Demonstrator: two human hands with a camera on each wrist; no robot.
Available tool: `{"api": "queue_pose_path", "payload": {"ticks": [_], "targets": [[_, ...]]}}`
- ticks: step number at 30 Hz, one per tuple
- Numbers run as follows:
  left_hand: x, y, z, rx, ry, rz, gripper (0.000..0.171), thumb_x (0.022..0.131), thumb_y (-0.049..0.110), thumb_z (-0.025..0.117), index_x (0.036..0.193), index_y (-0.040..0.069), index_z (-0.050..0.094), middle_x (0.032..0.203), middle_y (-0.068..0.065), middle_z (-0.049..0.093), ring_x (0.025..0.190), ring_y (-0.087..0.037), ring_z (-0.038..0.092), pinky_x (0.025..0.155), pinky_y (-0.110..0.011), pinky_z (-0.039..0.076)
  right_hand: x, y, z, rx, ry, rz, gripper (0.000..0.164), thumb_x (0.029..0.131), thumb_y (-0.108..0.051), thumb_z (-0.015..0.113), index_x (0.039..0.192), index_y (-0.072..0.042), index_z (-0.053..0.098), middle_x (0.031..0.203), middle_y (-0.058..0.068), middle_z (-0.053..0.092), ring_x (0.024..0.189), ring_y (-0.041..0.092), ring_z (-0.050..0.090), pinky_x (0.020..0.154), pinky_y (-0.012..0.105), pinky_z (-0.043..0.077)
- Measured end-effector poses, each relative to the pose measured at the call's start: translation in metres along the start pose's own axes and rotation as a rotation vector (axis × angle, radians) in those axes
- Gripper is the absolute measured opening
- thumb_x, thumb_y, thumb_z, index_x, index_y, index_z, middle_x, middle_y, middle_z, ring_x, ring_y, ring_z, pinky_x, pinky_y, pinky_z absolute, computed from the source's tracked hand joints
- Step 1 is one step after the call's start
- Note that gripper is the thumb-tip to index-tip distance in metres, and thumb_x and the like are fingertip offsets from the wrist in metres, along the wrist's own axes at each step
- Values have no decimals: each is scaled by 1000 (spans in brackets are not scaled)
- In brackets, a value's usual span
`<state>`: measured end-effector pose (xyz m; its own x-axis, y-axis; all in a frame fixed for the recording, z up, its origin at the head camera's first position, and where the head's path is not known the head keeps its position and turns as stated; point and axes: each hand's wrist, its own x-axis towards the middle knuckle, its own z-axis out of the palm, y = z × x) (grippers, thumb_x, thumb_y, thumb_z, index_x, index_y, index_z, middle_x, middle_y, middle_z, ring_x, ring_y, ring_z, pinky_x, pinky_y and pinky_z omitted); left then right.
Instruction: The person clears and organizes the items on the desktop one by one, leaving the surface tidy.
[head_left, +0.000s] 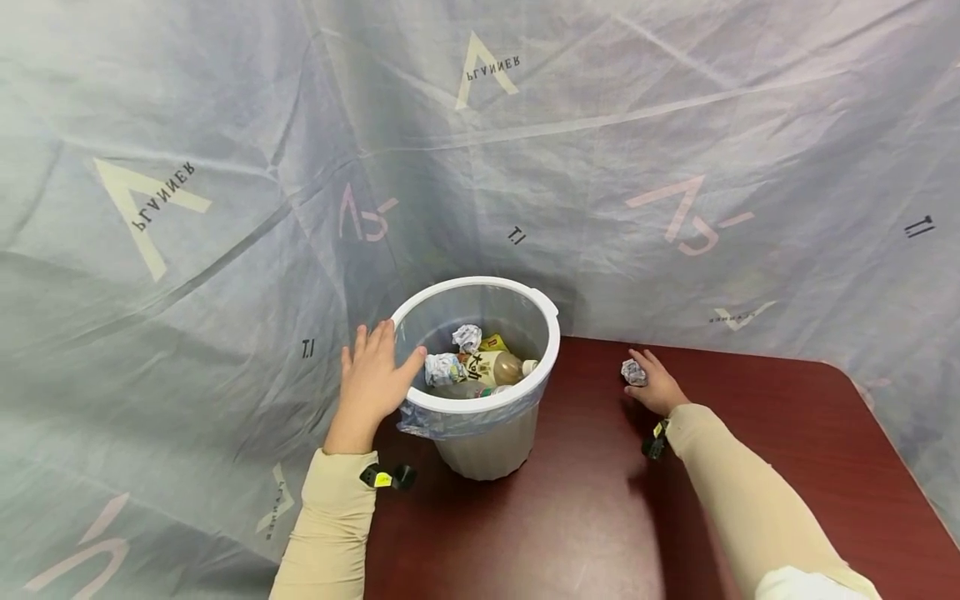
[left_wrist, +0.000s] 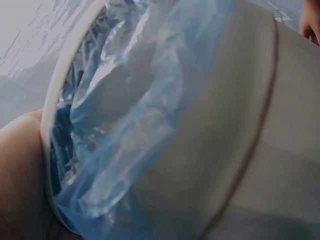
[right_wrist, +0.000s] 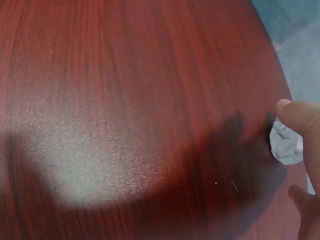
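Note:
A grey trash bin [head_left: 487,446] with a white rim [head_left: 551,350] and a blue plastic liner [head_left: 442,425] stands on the table. My left hand [head_left: 372,375] rests against the left side of the rim, fingers straight and spread, thumb reaching over it. In the left wrist view the liner [left_wrist: 125,170] hangs in folds below the rim. To the right of the bin, a crumpled paper ball [head_left: 633,372] sits between the thumb and fingers of my right hand [head_left: 654,387]. From the right wrist, a gap shows between the paper ball [right_wrist: 285,144] and the lower digit.
Inside the bin lie a labelled plastic bottle [head_left: 498,368], crumpled paper [head_left: 467,337], a yellow wrapper [head_left: 493,342] and other trash. The dark red wooden table [head_left: 765,417] ends in a rounded corner at right. Grey printed sheeting [head_left: 600,183] hangs behind and at the left.

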<state>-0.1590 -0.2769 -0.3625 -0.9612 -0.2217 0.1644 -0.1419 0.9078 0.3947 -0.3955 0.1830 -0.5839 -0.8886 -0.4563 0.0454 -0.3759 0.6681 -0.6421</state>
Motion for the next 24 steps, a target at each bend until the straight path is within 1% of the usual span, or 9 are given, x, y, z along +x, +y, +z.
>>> {"api": "queue_pose_path", "payload": {"ticks": [3,5,8,10,11,14,17,21,24], "targets": [[1,1,0,-2,0,-1,86,101,62,40,161,4,21,166,-18,23,155,-40,0,118,-68,-1,2,2,5,-68,-13,-29,77,92,-11,70,157,1,30,159,38,15,140,59,26,104,71,33],[1,1,0,1,2,0,86,101,62,40,161,4,21,166,-18,23,155,-40,1,118,-68,-1,2,2,10,-125,-1,-40,70,91,-9,70,153,2,38,154,37,23,133,58,37,100,69,39],[1,0,0,7,-1,-4,86,101,61,41,161,3,21,166,-18,23,155,-41,1,118,-69,-1,0,1,19,-185,58,-51,54,90,-2,69,141,3,53,142,35,36,116,53,54,90,62,48],[1,0,0,9,-3,-9,86,101,61,41,161,3,21,166,-18,23,155,-40,1,118,-69,-1,-2,-1,23,-201,110,-57,43,89,2,67,131,3,61,132,32,43,105,48,60,85,59,52],[1,1,0,9,-5,-10,86,101,61,41,161,3,21,166,-18,22,155,-40,0,118,-68,-1,-4,-3,25,-204,127,-65,38,89,4,65,126,4,63,127,31,44,101,47,61,83,58,52],[1,2,0,6,-12,-9,86,101,62,41,162,4,20,166,-17,21,155,-39,0,118,-68,-2,-9,-5,27,-206,168,-67,26,89,6,63,114,3,67,118,26,48,95,42,63,80,55,54],[2,2,0,5,-13,-5,87,101,62,40,162,4,18,167,-17,20,155,-40,-1,118,-68,-2,-11,-6,27,-204,172,-71,21,89,6,65,110,3,68,115,25,50,94,41,63,80,56,54],[1,2,0,3,-10,-4,87,101,62,41,162,4,18,166,-18,21,155,-40,0,118,-68,-1,-8,-9,21,-191,151,-67,21,88,5,67,110,2,69,114,25,52,96,41,62,83,55,53],[1,0,-1,4,-9,-2,87,101,62,42,162,4,19,166,-18,21,154,-42,0,117,-69,-1,-1,-17,10,-165,152,-75,24,85,5,68,109,3,70,112,25,54,96,41,61,85,55,51]]}}
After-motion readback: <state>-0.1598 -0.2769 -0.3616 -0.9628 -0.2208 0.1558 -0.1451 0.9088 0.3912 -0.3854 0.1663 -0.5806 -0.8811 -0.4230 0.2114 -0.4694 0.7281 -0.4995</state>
